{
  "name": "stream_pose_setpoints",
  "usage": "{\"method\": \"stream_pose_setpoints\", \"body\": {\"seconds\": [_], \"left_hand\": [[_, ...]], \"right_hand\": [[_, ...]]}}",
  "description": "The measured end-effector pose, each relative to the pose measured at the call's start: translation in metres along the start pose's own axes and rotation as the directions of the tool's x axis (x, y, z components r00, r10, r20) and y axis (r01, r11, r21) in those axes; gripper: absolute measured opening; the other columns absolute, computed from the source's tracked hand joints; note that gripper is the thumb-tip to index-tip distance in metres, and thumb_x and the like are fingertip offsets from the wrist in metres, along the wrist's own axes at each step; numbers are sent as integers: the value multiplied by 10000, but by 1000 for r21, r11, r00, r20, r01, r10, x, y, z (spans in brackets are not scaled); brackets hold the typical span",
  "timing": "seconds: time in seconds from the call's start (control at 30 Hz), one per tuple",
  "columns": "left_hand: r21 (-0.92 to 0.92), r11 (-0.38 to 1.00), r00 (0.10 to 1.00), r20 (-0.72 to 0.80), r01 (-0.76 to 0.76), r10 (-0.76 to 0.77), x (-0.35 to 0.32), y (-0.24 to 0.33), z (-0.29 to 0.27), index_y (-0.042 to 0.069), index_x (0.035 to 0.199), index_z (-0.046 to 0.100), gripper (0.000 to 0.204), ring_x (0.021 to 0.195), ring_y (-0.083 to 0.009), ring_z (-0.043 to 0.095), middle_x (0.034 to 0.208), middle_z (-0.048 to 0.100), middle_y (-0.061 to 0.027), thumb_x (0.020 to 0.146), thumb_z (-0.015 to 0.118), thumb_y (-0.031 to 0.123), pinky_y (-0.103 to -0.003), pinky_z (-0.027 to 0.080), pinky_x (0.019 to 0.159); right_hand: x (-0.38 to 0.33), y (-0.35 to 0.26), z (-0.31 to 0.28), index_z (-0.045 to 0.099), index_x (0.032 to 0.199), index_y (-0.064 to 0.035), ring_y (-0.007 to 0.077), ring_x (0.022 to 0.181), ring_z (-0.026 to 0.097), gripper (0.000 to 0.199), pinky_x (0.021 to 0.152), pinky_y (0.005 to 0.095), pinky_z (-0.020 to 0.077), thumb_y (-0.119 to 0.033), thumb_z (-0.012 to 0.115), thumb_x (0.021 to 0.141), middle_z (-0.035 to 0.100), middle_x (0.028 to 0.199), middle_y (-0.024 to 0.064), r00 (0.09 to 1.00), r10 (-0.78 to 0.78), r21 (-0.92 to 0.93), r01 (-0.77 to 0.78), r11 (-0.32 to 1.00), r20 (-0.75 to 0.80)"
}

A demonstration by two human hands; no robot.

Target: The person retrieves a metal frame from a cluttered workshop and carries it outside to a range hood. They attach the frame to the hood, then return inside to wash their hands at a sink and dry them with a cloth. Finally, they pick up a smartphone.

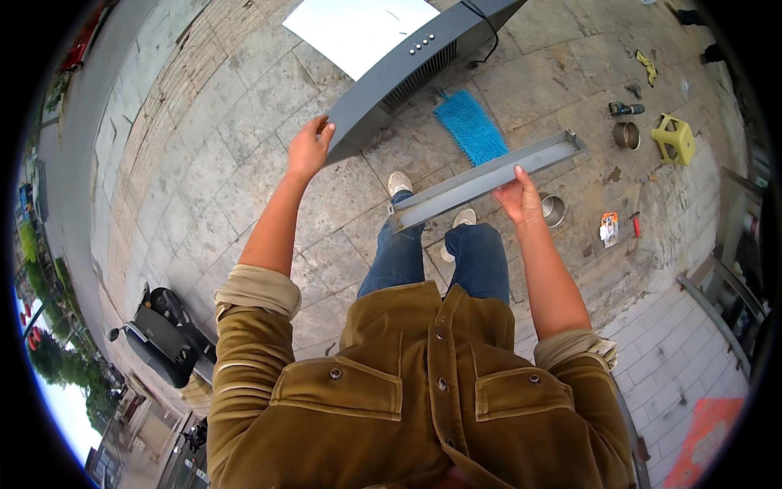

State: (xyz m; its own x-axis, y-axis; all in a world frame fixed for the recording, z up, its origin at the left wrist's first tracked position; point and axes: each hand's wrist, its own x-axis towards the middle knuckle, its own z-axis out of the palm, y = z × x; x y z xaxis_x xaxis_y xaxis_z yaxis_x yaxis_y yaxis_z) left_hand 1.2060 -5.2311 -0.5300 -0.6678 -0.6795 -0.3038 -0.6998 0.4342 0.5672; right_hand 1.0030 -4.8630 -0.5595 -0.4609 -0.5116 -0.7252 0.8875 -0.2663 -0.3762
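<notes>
Hood ahead, left hand at near end; mat right of it; tray in right hand; stool far right, drill left of it; scooter far left

No legible lettering; small packet perhaps printed, too blurred.

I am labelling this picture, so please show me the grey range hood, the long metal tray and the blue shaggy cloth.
Grey range hood (pixel 389 75), head view: its front panel.
Long metal tray (pixel 468 189), head view: middle of its body.
Blue shaggy cloth (pixel 472 128), head view: its fluffy middle.
</notes>
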Motion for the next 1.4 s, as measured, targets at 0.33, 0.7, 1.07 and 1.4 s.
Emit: {"method": "stream_pose_setpoints", "body": {"seconds": [0.33, 0.7, 1.07, 1.4], "left_hand": [[457, 888, 982, -184, 50, 40, 126, -58, 164, 96, 1352, 365, 580, 1257, -282, 362, 1369, 386, -102, 864, 535, 359, -466, 265, 1038], [551, 834, 899, -372, 16, 229, 151, -92, 223, 48, 1343, 391, 569, 1207, -346, 411, 1306, 438, -193, 916, 361, 424, -416, 284, 1024], [684, 727, 867, -395, 56, 305, 148, -131, 236, 87, 1323, 441, 585, 1217, -312, 453, 1322, 463, -153, 932, 228, 467, -405, 347, 1021], [703, 702, 874, -404, 110, 268, 148, -133, 233, 136, 1328, 446, 617, 1253, -294, 417, 1348, 445, -117, 897, 242, 527, -428, 316, 1053]], "right_hand": [[235, 23, -43, 504, 983, -41, 225, 834, 510, 349, 799, 493, 451, -227, 715, 778, 504, 857, 80, 983, 125, -225, -153, 962, -134], [540, 98, -141, 477, 1035, -15, 259, 898, 534, 425, 809, 526, 474, -265, 711, 783, 508, 936, 112, 968, 250, -404, -228, 886, 2], [684, 146, -188, 474, 1164, -39, 293, 1011, 533, 464, 833, 542, 464, -287, 666, 823, 508, 1151, 132, 967, 253, -369, -243, 897, -22], [706, 150, -179, 438, 1227, -56, 298, 1052, 513, 530, 866, 551, 454, -321, 661, 825, 453, 1226, 128, 966, 252, -413, -252, 875, -57]]}}
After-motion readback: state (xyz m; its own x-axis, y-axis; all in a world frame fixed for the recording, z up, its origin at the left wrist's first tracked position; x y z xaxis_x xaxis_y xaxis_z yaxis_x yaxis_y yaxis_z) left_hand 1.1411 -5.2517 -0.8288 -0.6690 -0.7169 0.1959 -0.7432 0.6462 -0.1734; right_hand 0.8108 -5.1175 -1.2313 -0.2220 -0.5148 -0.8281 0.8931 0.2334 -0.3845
